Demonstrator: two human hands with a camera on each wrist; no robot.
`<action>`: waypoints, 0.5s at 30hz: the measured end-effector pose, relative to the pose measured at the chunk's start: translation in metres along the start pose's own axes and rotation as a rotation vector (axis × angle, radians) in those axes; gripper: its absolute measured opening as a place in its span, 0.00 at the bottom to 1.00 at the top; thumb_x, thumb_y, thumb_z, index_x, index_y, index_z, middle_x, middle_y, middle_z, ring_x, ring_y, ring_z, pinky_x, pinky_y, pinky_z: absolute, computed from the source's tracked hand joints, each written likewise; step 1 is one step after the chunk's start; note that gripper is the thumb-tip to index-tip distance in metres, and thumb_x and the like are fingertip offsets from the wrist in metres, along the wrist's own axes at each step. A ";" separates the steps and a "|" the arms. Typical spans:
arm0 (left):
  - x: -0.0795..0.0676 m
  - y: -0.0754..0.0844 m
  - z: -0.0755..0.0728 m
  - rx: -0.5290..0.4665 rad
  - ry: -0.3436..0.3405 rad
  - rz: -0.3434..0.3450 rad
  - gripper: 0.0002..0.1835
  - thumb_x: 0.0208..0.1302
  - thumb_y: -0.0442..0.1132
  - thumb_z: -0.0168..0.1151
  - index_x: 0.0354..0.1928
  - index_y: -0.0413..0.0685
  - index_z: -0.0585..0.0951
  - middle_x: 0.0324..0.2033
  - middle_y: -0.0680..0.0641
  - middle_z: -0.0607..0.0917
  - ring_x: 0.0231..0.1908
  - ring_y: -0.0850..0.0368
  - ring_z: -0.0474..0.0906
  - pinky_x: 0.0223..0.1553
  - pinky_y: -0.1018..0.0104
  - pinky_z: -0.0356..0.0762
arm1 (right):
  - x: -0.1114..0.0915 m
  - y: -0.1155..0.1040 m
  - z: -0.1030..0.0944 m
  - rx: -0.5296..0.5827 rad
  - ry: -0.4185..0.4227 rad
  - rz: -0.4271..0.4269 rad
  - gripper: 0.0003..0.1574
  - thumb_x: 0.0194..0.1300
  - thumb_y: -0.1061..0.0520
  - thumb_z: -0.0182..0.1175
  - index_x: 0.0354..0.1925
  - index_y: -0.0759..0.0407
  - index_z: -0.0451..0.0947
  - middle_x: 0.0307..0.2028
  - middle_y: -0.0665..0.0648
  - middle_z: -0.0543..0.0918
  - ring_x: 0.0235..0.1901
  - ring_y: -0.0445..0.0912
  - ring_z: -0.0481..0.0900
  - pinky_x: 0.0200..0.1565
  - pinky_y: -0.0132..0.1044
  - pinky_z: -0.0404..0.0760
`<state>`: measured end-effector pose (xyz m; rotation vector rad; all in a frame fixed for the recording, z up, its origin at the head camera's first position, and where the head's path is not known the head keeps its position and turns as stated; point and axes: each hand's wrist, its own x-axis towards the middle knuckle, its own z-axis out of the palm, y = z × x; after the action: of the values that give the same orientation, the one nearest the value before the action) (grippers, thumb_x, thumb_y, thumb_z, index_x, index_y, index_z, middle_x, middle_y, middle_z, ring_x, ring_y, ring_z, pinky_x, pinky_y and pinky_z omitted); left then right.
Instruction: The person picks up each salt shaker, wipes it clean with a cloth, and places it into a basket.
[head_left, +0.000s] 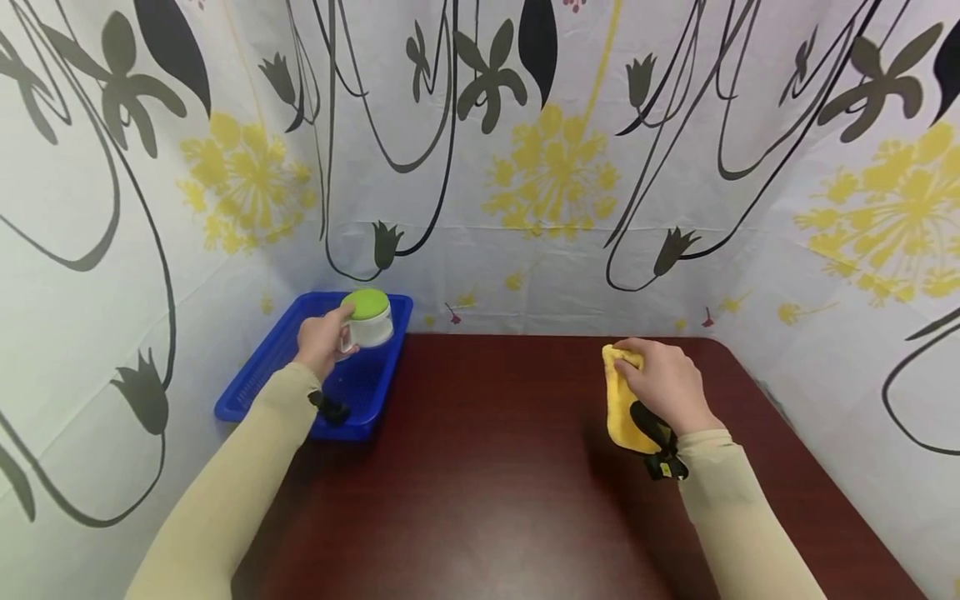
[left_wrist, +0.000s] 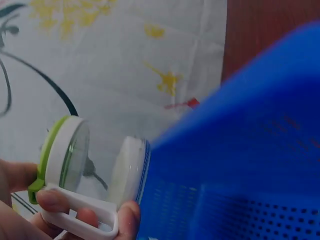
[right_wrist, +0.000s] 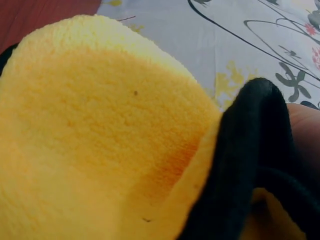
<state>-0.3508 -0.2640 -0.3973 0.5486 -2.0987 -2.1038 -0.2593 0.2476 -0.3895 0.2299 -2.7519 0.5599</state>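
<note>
My left hand [head_left: 321,340] grips the white handle [left_wrist: 82,212] of a clear jar [head_left: 375,332] with a round green lid [head_left: 366,303]. Its thumb lies beside the lid. The jar is held over the far part of a blue plastic basket [head_left: 258,375], close to its wall in the left wrist view. Over the right side of the table, my right hand [head_left: 667,379] pinches a fluffy yellow cloth [head_left: 621,408] by its upper edge, and the cloth hangs down. A black edging [right_wrist: 235,150] runs along the cloth in the right wrist view.
The basket, with its perforated sides, stands at the far left of a dark red-brown table [head_left: 495,467]. A white sheet [head_left: 480,183] printed with grey vines and yellow flowers hangs behind the table and on both sides.
</note>
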 end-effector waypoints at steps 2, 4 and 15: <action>0.007 -0.006 -0.003 -0.002 0.004 -0.015 0.30 0.64 0.56 0.67 0.53 0.38 0.72 0.32 0.46 0.74 0.34 0.56 0.77 0.50 0.51 0.81 | -0.001 0.003 0.001 -0.005 -0.003 0.006 0.21 0.70 0.49 0.63 0.59 0.51 0.81 0.12 0.51 0.70 0.11 0.46 0.57 0.14 0.37 0.56; 0.014 -0.010 -0.006 0.009 0.008 -0.030 0.34 0.63 0.57 0.67 0.59 0.38 0.71 0.37 0.44 0.76 0.36 0.57 0.77 0.50 0.51 0.81 | -0.002 0.006 0.002 -0.008 -0.011 0.010 0.21 0.70 0.49 0.63 0.59 0.52 0.81 0.13 0.51 0.70 0.11 0.46 0.57 0.14 0.37 0.56; 0.049 -0.037 -0.012 0.069 -0.006 -0.119 0.40 0.66 0.57 0.64 0.70 0.39 0.65 0.50 0.40 0.76 0.43 0.50 0.79 0.47 0.55 0.83 | -0.008 0.023 0.009 -0.011 -0.030 0.021 0.21 0.70 0.49 0.62 0.58 0.51 0.81 0.18 0.50 0.75 0.13 0.47 0.63 0.15 0.39 0.60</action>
<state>-0.3855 -0.2907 -0.4419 0.6925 -2.2012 -2.1023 -0.2593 0.2653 -0.4078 0.2081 -2.7883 0.5515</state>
